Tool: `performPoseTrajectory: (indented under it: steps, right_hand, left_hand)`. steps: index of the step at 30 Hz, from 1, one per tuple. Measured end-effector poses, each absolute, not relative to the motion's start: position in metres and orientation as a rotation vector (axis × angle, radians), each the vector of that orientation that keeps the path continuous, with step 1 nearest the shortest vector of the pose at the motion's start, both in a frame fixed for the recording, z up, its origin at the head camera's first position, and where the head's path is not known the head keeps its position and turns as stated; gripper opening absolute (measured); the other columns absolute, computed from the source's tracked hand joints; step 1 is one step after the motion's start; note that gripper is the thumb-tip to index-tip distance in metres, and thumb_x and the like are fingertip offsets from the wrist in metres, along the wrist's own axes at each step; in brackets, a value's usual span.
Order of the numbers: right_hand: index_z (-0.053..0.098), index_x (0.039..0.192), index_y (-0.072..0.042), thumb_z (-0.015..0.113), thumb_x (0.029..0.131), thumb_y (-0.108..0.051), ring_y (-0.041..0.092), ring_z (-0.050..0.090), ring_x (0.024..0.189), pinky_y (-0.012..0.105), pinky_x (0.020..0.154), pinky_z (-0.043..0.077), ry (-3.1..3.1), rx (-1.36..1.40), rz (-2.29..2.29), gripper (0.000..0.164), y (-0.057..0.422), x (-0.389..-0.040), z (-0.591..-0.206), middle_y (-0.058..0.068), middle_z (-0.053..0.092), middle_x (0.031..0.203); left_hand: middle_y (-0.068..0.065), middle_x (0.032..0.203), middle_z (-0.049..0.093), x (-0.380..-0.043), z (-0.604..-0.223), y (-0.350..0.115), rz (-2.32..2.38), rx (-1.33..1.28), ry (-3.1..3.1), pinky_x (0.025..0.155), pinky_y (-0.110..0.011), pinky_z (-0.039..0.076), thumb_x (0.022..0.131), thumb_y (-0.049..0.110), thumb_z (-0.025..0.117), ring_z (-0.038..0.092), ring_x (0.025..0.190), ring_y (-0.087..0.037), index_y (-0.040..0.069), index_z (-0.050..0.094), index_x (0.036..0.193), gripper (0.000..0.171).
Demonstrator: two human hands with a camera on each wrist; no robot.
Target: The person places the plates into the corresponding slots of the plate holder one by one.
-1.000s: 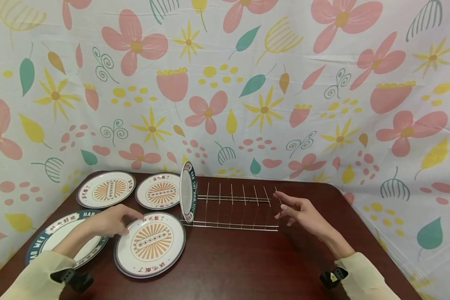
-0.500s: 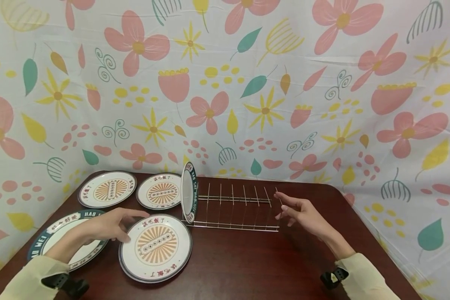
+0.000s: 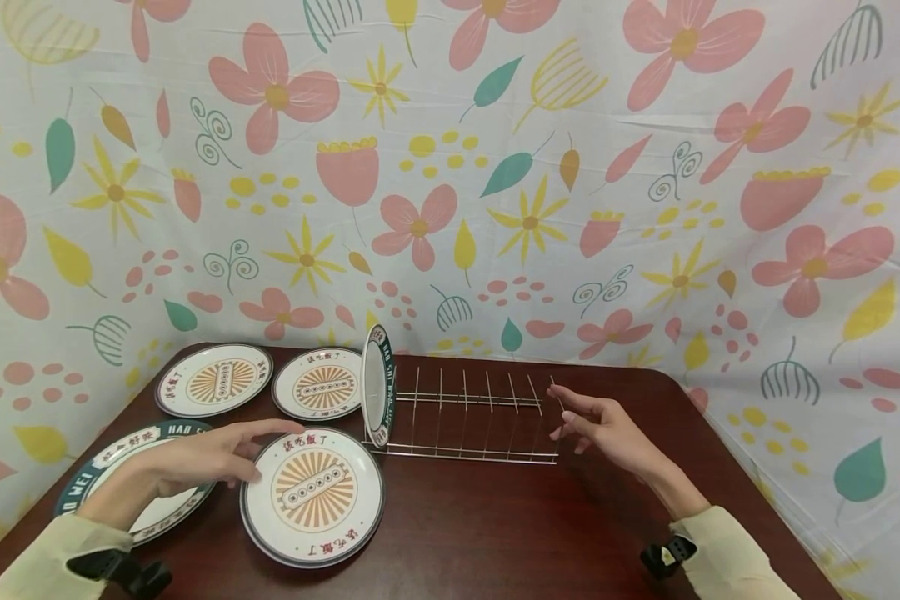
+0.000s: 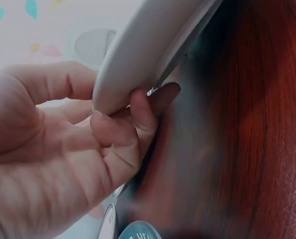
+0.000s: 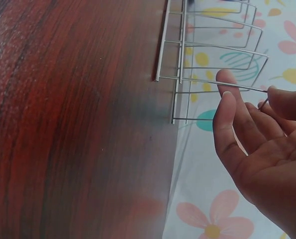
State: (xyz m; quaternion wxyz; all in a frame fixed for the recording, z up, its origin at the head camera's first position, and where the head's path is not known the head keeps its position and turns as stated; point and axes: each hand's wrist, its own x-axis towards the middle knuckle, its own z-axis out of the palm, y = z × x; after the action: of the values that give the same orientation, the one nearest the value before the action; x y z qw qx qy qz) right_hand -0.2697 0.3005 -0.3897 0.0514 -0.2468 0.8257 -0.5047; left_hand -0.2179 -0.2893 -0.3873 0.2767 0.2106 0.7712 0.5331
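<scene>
My left hand (image 3: pixel 195 457) grips the left edge of a round plate (image 3: pixel 312 498) with an orange sunburst and red lettering. In the left wrist view, the fingers (image 4: pixel 119 137) curl beneath the plate's pale underside (image 4: pixel 138 55). A wire dish rack (image 3: pixel 465 454) lies to the right, with a green-rimmed plate (image 3: pixel 377 385) upright in its left end. At the rack's right end, my right hand (image 3: pixel 607 429) pinches the last wire loop. The right wrist view shows the thumb (image 5: pixel 287 103) against that wire (image 5: pixel 227 85), with the other fingers loosely bent.
Two more sunburst plates lie flat at the back left, one in the corner (image 3: pixel 213 381) and one beside the rack (image 3: pixel 318 383). A larger green-rimmed plate (image 3: pixel 172 510) lies under the left forearm. Behind the dark wooden table (image 3: pixel 495 533) hangs a flowered cloth (image 3: pixel 450 167).
The left hand has taken hold of the sunburst plate's edge and shifted it slightly right and nearer. The right hand and rack have stayed put.
</scene>
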Motion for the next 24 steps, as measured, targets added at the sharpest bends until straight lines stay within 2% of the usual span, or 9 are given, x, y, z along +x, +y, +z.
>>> performPoseTrajectory:
  steps: [5, 14, 19, 24]
  right_hand:
    - [0.039, 0.161, 0.000, 0.053, 0.111, -0.007, 0.030, 0.074, 0.102, 0.041, 0.068, 0.060, 2.504, -0.749, -1.544, 0.052, 0.3001, -0.2690, -0.3887, 0.028, 0.038, 0.161]
    - [0.040, 0.160, 0.001, 0.054, 0.111, -0.009, 0.030, 0.074, 0.102, 0.041, 0.068, 0.061, 2.516, -0.741, -1.539, 0.052, 0.2992, -0.2689, -0.3882, 0.026, 0.041, 0.160]
    - [0.040, 0.160, 0.001, 0.053, 0.111, -0.008, 0.031, 0.074, 0.102, 0.041, 0.068, 0.061, 2.525, -0.728, -1.536, 0.052, 0.2987, -0.2685, -0.3880, 0.029, 0.040, 0.160]
    - [0.041, 0.160, 0.001, 0.053, 0.111, -0.008, 0.030, 0.074, 0.102, 0.041, 0.068, 0.061, 2.519, -0.735, -1.540, 0.052, 0.2995, -0.2682, -0.3886, 0.029, 0.039, 0.160]
  left_hand:
    - [-0.013, 0.105, 0.063, -0.2160, -0.3861, -0.2912, 1.503, 0.580, 2.005, 0.067, -0.025, 0.047, 0.097, -0.001, 0.064, 0.055, 0.079, -0.016, 0.010, 0.034, 0.164, 0.074]
    - [-0.009, 0.099, 0.066, -0.2141, -0.3829, -0.2929, 1.596, 0.670, 1.887, 0.069, -0.027, 0.053, 0.101, 0.000, 0.063, 0.060, 0.083, -0.013, 0.015, 0.035, 0.165, 0.071]
    - [-0.023, 0.119, 0.067, -0.2136, -0.3817, -0.2934, 1.633, 0.715, 1.771, 0.075, -0.030, 0.057, 0.102, -0.005, 0.058, 0.067, 0.095, -0.018, 0.013, 0.030, 0.166, 0.072]
    - [-0.031, 0.140, 0.056, -0.2122, -0.3810, -0.2944, 1.658, 0.761, 1.666, 0.076, -0.030, 0.058, 0.101, -0.011, 0.055, 0.069, 0.107, -0.026, 0.012, 0.023, 0.168, 0.078]
